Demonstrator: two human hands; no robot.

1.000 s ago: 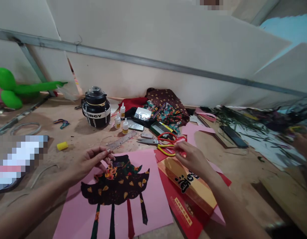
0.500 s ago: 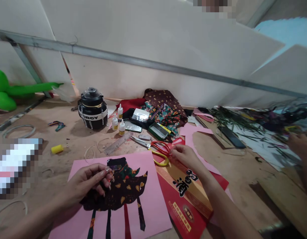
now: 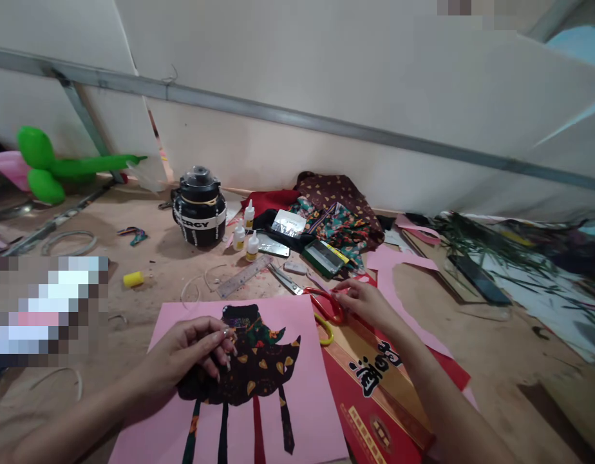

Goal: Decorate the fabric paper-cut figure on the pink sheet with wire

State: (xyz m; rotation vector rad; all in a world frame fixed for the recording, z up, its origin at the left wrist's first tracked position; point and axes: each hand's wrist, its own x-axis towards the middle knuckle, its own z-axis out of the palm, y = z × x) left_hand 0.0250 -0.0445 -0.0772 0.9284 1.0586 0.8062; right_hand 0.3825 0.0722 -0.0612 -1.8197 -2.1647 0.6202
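My left hand (image 3: 201,348) hovers low over a collage on a pink sheet (image 3: 143,419). Its fingers are curled together, and whatever they pinch is too small to make out. Beneath it is a dark fabric shape (image 3: 259,367) with gold hearts, with several narrow fabric strips running down from it. My right hand (image 3: 360,303) has its fingertips closed on the red handle of a pair of scissors (image 3: 288,281). Their blades are apart, and the yellow handle lies close to the sheet's right edge. Under my right forearm is a red and gold box (image 3: 369,393).
Small glue bottles (image 3: 252,247), a ruler (image 3: 244,276) and a black jug (image 3: 199,212) stand or lie behind the sheet. Bunched patterned cloth (image 3: 346,206) rests against the wall. Pink paper offcuts (image 3: 394,283) and a dark phone (image 3: 476,278) are at right, a yellow cylinder (image 3: 133,279) at left.
The scissors have turned and their blades have parted, with my right hand at the red handle. My left hand stays over the collage. The whole view has shifted left, so things appear farther right.
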